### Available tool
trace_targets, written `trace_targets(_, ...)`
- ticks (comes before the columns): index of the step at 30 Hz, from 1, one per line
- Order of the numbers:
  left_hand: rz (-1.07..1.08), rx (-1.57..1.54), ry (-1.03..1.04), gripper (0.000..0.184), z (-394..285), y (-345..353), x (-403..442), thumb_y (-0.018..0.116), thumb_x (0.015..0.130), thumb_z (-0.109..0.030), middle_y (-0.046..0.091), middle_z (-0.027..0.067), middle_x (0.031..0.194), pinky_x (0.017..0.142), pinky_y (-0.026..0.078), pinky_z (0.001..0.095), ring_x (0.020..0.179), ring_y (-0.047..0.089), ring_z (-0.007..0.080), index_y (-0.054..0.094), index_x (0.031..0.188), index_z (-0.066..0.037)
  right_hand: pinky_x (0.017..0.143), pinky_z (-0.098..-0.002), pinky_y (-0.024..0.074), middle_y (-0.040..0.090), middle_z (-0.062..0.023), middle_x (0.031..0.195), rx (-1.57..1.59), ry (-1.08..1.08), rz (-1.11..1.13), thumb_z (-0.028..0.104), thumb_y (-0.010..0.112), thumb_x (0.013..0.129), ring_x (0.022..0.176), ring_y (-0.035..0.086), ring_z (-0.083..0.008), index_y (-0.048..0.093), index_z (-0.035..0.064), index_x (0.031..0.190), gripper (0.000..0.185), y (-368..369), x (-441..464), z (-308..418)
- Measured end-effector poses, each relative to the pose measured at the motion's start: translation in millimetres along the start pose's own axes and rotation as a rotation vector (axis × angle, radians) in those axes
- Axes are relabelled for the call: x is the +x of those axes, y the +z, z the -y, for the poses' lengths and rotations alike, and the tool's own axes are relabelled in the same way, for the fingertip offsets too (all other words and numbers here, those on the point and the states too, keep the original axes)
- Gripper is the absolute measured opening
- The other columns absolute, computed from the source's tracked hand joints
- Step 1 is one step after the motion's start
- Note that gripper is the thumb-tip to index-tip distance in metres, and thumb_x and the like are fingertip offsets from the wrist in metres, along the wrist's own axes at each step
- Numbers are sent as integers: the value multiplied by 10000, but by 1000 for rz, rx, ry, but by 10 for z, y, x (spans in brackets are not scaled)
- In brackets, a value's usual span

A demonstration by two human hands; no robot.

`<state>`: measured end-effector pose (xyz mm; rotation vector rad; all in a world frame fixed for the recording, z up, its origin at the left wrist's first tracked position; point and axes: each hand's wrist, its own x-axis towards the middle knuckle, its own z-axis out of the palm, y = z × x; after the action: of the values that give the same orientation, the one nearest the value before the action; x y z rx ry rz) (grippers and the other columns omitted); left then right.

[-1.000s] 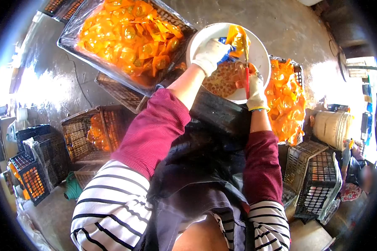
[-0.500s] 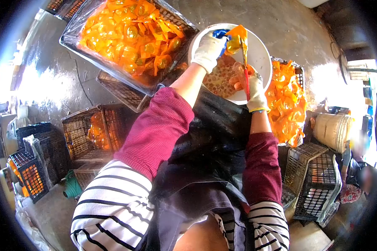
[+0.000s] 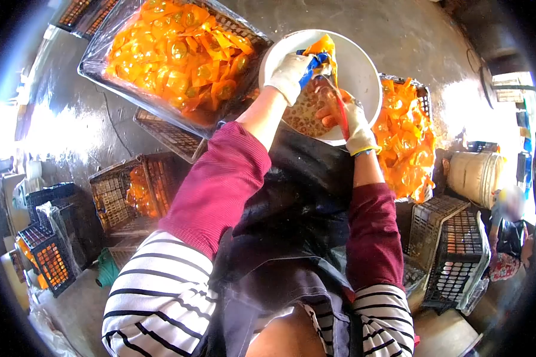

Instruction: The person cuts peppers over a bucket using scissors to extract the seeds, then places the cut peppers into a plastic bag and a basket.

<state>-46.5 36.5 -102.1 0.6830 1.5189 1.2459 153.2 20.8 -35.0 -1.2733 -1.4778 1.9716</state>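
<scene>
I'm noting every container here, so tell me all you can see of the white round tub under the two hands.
The white round tub is open-topped, with a circular rim and smooth inner wall that looks like plastic. It holds many small, round, orange-brown pieces in pale liquid. It appears upright, just beyond the glossy black apron, between two dark latticed crates heaped with orange packets. The white-gloved left hand and white-gloved right hand are over its opening; whether they touch its rim is unclear.
</scene>
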Motion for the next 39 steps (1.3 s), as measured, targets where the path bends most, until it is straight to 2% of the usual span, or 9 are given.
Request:
trace_targets(10, -153, -25, 60, 383, 84, 109, 51, 648, 872, -263, 643, 51, 991, 765, 479, 232, 847, 595, 107, 596, 1150, -5, 411, -275, 481, 640, -98, 835, 151, 58, -68, 217, 602, 897, 543, 624, -205, 567, 28, 1159, 325, 40, -17, 32)
trace_targets(17, 202, -261, 118, 358, -869, 366, -711, 495, 959, -246, 611, 84, 1129, 867, 476, 257, 1029, 586, 151, 523, 1250, -40, 498, -287, 495, 666, -130, 761, 181, -105, 28, 305, 570, 922, 583, 613, -193, 528, 15, 1106, 346, -246, 205, -170)
trace_targets(18, 266, -188, 247, 349, -862, 408, -707, 471, 969, -241, 609, 90, 1137, 872, 482, 275, 1026, 595, 169, 524, 1245, -35, 496, -301, 490, 667, -126, 813, 574, -166, 22, 309, 552, 932, 616, 620, -212, 543, 23, 1081, 323, -209, 101, -113)
trace_targets(23, 470, -325, 219, 393, -1078, 526, -740, 515, 943, -236, 595, 113, 1188, 926, 475, 342, 1065, 596, 251, 501, 1251, 7, 543, -366, 475, 598, -116, 1038, 1005, -346, -316, 528, 495, 882, 789, 621, -271, 540, 31, 1043, 524, -484, -153, -114)
trace_targets(27, 349, -312, 155, 391, -1182, 254, -1095, 501, 946, -259, 635, 121, 1114, 861, 493, 292, 1018, 620, 209, 527, 1237, 2, 874, -428, 425, 562, -173, 1122, 1447, -534, -61, 540, 519, 872, 991, 569, -310, 467, -2, 1083, 584, -686, -20, -417)
trace_targets(30, 107, -200, 45, 319, -1232, -96, -1112, 525, 934, -275, 649, 96, 1066, 832, 484, 267, 960, 611, 148, 617, 1106, -23, 874, -415, 443, 543, -211, 1172, 1368, -399, -253, 480, 585, 862, 1043, 545, -329, 383, 26, 1170, 584, -479, -243, -137)
trace_targets(33, 119, 509, 429, 377, -1190, -593, -1196, 445, 970, -251, 608, 109, 1192, 955, 448, 314, 1090, 588, 196, 533, 1232, 6, 908, -434, 447, 534, -232, 1189, 1257, -412, -203, 464, 596, 861, 1050, 558, -337, 373, 8, 1202, 611, -449, -199, -159)
trace_targets(34, 94, 72, 270, 380, -1127, -739, -1217, 434, 970, -267, 596, 101, 1219, 975, 431, 325, 1109, 579, 202, 549, 1226, -11, 910, -438, 449, 537, -229, 1187, 1230, -409, -187, 464, 597, 861, 1044, 563, -334, 367, 5, 1213, 623, -454, -187, -149)
trace_targets(39, -78, -119, 176, 382, -1016, -1382, -1286, 450, 967, -271, 611, 105, 1189, 958, 438, 327, 1094, 584, 211, 555, 1226, -10, 674, -399, 517, 628, -172, 994, 1194, -416, -312, 442, 558, 874, 872, 634, -301, 401, 10, 1182, 553, -575, -213, -117)
